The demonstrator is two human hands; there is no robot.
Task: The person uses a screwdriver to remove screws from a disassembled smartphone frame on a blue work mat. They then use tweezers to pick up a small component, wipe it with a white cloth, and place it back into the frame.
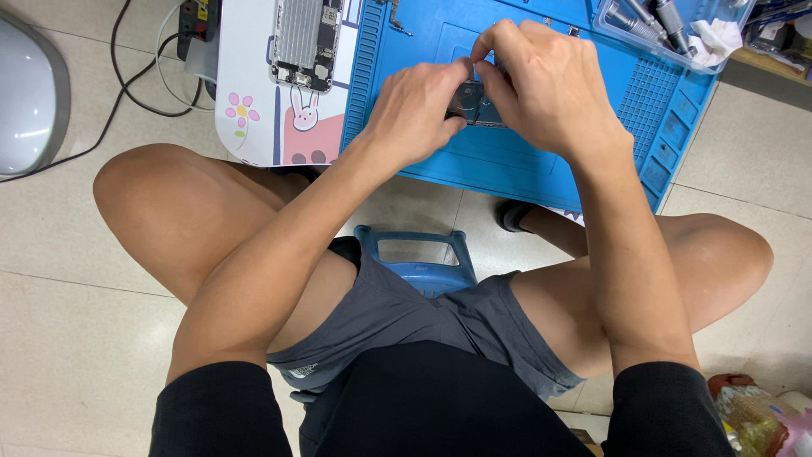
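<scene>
Sitting: a person in a black top and grey shorts (457,326) perches on a low blue stool (420,258), knees spread, both forearms reaching forward to a low work surface.
Floor: pale tiles (68,338) lie all around, and black cables (127,80) trail across them at upper left.
Blue mat: a blue ridged repair mat (507,161) covers the right part of the surface, with small moulded compartments along its right edge.
White board: a white panel (249,76) with a cartoon rabbit and a flower sits just left of the mat.
Grey dome: a rounded pale grey object (25,93) rests on the floor at far left, well apart from the hands.
Clear tray: a transparent tray (677,52) at upper right holds metal tool handles and a white cloth.
Opened phone: an opened phone chassis (306,42) with bare metal shielding lies on the white panel, apart from both hands.
Right hand: the right hand (550,93) curls over the small part from above, fingertips pinched down on it.
Left hand: the left hand (414,110) grips the same part from the left, thumb and fingers closed on its edge.
Small part: a small dark device part (470,103) sits between the two hands, over the middle of the mat; most of it is hidden by the fingers.
</scene>
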